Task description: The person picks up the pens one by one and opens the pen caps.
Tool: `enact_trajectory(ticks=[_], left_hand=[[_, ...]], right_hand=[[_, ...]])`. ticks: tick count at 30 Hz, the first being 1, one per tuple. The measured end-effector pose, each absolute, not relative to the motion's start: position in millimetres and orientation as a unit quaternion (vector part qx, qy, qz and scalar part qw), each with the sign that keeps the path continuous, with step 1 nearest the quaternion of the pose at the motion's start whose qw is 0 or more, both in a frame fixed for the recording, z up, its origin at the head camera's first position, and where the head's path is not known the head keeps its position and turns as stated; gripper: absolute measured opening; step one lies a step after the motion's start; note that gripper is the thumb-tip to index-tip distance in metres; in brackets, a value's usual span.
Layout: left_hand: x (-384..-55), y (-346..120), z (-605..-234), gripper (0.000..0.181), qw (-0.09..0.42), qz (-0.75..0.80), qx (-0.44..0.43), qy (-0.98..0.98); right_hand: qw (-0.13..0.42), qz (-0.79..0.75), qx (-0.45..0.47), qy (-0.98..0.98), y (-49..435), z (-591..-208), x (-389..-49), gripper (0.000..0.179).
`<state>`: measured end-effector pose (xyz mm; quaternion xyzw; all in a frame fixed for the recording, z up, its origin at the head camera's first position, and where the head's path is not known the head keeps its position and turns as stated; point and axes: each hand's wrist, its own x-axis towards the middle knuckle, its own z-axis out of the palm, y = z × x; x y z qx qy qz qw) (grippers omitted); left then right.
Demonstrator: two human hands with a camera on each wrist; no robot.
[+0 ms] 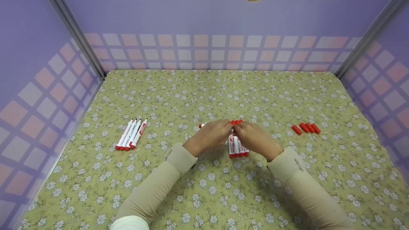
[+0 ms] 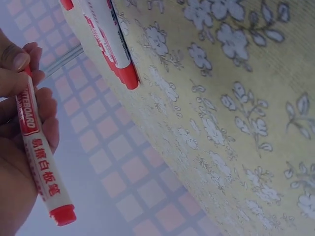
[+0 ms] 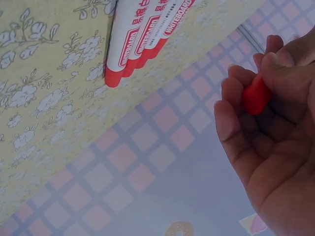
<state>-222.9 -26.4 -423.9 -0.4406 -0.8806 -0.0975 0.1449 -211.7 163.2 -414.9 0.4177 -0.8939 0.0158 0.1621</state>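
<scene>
Near the middle of the table both hands meet at their fingertips. My left hand grips a white whiteboard marker with red lettering, its red end plug pointing out to the left. My right hand pinches a red marker cap between thumb and fingers, at the marker's other end. The fingers hide where cap and marker meet, so I cannot tell whether the cap is on. Beneath the hands lies a row of several capped whiteboard markers, side by side, partly covered by the hands.
To the left lie several uncapped markers, dark tips pointing away from me. Several loose red caps lie in a row on the right. A floral cloth covers the table, and purple checkered panels enclose the back and sides.
</scene>
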Motion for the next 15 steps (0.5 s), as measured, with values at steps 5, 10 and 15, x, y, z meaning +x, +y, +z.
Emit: enact_trajectory(ticks=[5, 10, 15], left_hand=[[-221.8, -29.5, -425.0, 0.022, 0.170, -0.101, -0.448, -0.872], [-219.9, -32.7, -424.6, 0.024, 0.172, -0.100, -0.440, -0.875], [-220.1, -34.2, -426.3, 0.025, 0.161, -0.096, -0.435, -0.881]], right_hand=[[0.185, 0.025, 0.418, -0.889, 161.9, -417.1, -211.7, 0.007], [0.210, 0.045, 0.428, -0.878, 160.5, -418.9, -212.1, 0.005], [0.214, 0.044, 0.428, -0.877, 159.7, -421.3, -212.1, 0.003]])
